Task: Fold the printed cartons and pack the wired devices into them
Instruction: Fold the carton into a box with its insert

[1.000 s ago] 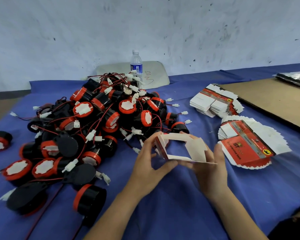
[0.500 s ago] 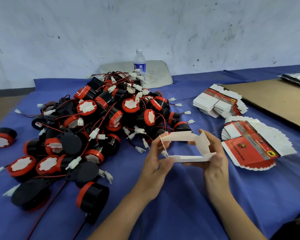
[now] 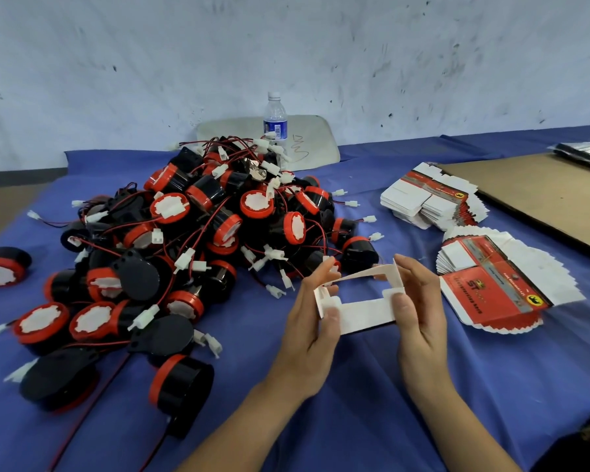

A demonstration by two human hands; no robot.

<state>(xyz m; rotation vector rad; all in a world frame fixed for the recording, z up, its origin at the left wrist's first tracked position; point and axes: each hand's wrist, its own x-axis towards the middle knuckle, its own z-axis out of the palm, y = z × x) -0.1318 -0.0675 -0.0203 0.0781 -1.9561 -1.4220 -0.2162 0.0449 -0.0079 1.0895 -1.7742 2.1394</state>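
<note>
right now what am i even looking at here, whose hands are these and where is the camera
There is no machine here: these are a person's two bare hands, filmed by one camera worn on their head, looking forward and down. The left hand and right hand each pinch one end of a half-folded white carton, held above a blue cloth. To the left lies a pile of black-and-red wired devices. To the right sit a fanned stack of flat printed cartons and a second stack behind it, beside a brown cardboard sheet. A water bottle stands behind the pile.
</note>
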